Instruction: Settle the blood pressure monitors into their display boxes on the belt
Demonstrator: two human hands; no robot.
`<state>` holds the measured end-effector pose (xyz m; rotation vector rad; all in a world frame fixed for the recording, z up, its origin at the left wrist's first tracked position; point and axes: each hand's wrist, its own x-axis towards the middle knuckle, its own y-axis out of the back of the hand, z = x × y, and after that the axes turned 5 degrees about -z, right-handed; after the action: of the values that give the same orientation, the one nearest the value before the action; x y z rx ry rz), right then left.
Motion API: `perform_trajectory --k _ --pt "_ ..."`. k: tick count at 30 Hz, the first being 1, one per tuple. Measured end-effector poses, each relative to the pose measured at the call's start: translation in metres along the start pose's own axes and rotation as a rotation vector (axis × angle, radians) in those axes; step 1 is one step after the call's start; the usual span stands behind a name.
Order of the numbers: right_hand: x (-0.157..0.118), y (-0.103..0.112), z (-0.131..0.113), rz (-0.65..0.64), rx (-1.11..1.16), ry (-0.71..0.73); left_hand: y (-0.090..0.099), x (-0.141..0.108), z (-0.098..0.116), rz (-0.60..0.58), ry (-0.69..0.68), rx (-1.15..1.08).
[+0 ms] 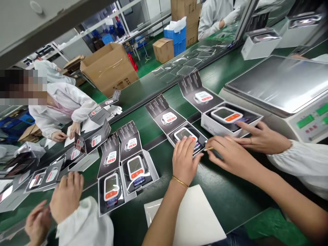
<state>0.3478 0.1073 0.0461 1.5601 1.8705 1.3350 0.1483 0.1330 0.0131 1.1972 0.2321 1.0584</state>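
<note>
In front of me stands an open gift-style box [170, 123] with a dark printed lid folded back. Inside lies a white device [182, 133] with a grey screen and orange buttons, like a blood pressure monitor. My left hand [185, 160], with a gold bangle, grips the box's near side, fingers over the device and thumb by the near corner. At that corner my right hand [228, 155] is pinched around something thin with a yellowish tip [208, 149]; its kind is unclear. Just beyond, a co-worker's hand [263, 136] reaches into another open box [212, 128].
Left of me stand two open boxes [151, 164] with devices and blue batteries. Another worker's hands [66, 194] are at the lower left. A white sheet [200, 215] lies under my left forearm. A metal-topped scale [282, 85] is on the right; a worker [61, 109] sits opposite.
</note>
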Motion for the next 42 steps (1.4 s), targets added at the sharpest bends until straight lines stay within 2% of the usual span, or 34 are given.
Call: perform_trajectory --k 2,4,6,8,9,11,12,14,17,19,21,23,26,29,31,33,35,38,40,42 --pt "-0.002 -0.006 -0.006 0.102 -0.08 -0.013 -0.003 0.004 -0.003 -0.015 0.0 0.017" --pt "-0.006 -0.007 -0.012 0.213 -0.109 -0.022 0.004 -0.003 -0.012 -0.054 0.009 0.03" --pt "-0.014 -0.007 -0.016 0.327 -0.1 -0.01 0.025 -0.023 -0.032 -0.102 0.02 0.03" --pt "-0.022 -0.009 -0.02 0.384 -0.043 0.01 0.057 -0.054 -0.06 -0.128 0.024 0.017" --pt "-0.026 -0.013 -0.022 0.371 -0.008 0.021 0.074 -0.072 -0.074 -0.129 0.027 0.012" --pt "-0.031 -0.025 -0.028 0.259 0.039 0.043 0.103 -0.106 -0.096 -0.144 0.031 -0.005" --pt "-0.032 -0.033 -0.032 0.184 0.04 0.052 0.112 -0.12 -0.101 -0.149 0.045 -0.006" --pt "-0.03 -0.048 -0.041 0.053 0.015 0.048 0.117 -0.133 -0.096 -0.146 0.091 0.039" --pt "-0.024 -0.059 -0.059 -0.059 0.056 -0.021 0.1 -0.12 -0.067 -0.141 0.133 0.171" --pt "-0.025 -0.055 -0.068 -0.092 0.147 -0.081 0.084 -0.104 -0.049 -0.142 0.133 0.21" --pt "-0.035 -0.046 -0.07 -0.102 0.221 -0.131 0.077 -0.097 -0.043 -0.142 0.148 0.259" --pt "-0.052 -0.039 -0.066 -0.125 0.258 -0.17 0.082 -0.102 -0.046 -0.141 0.188 0.348" --pt "-0.08 -0.036 -0.055 -0.236 0.306 -0.206 0.099 -0.122 -0.05 -0.098 0.257 0.432" --pt "-0.096 -0.041 -0.049 -0.386 0.31 -0.21 0.103 -0.136 -0.031 -0.061 0.27 0.41" --pt "-0.098 -0.047 -0.046 -0.45 0.279 -0.19 0.089 -0.14 -0.007 -0.12 0.197 0.367" --pt "-0.097 -0.054 -0.043 -0.485 0.237 -0.146 0.064 -0.143 0.014 -0.26 0.066 0.3" --pt "-0.096 -0.06 -0.04 -0.514 0.207 -0.081 0.037 -0.146 0.026 -0.393 -0.039 0.238" --pt "-0.094 -0.064 -0.04 -0.536 0.199 -0.013 0.009 -0.152 0.025 -0.44 -0.051 0.206" --pt "-0.092 -0.058 -0.043 -0.555 0.233 -0.015 0.004 -0.154 0.021 -0.437 -0.043 0.194" --pt "-0.089 -0.045 -0.045 -0.618 0.343 -0.048 0.007 -0.154 0.02 -0.435 -0.033 0.175"
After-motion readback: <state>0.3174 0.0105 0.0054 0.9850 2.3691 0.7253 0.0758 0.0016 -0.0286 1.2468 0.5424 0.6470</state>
